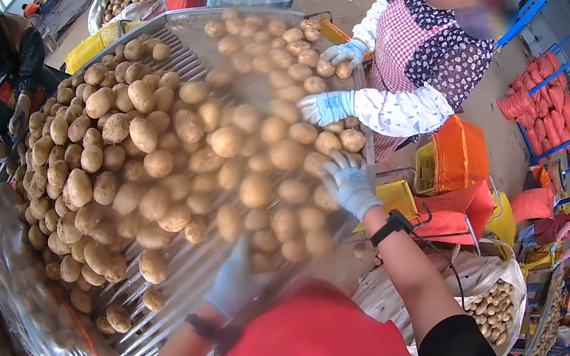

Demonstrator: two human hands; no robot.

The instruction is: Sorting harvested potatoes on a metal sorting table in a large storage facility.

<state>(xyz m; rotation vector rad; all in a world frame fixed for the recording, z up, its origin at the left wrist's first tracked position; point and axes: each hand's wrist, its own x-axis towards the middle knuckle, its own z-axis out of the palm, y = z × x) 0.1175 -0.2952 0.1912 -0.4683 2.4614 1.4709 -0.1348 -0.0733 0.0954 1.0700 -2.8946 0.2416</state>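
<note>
Potatoes point(144, 135) lie heaped over the left and middle of a sorting table point(187, 54) with metal slats, thinning out toward its right side. My right hand point(351, 184), in a light blue glove, rests at the table's right edge. Its fingers are spread against the nearest potatoes, and it holds none that I can see. Low in the middle, my left hand point(232, 280) wears the same kind of glove and is beside the near potatoes. Motion smears its fingers, so their position cannot be made out. Dark bands circle both my wrists.
Across the right edge, a co-worker's gloved hands point(330, 107) touch potatoes. Others stand at the far side and far left. A clear plastic bag of potatoes point(61, 307) leans at the left. Orange and red bags point(459, 152) and an open white sack point(472, 271) with potatoes stand right.
</note>
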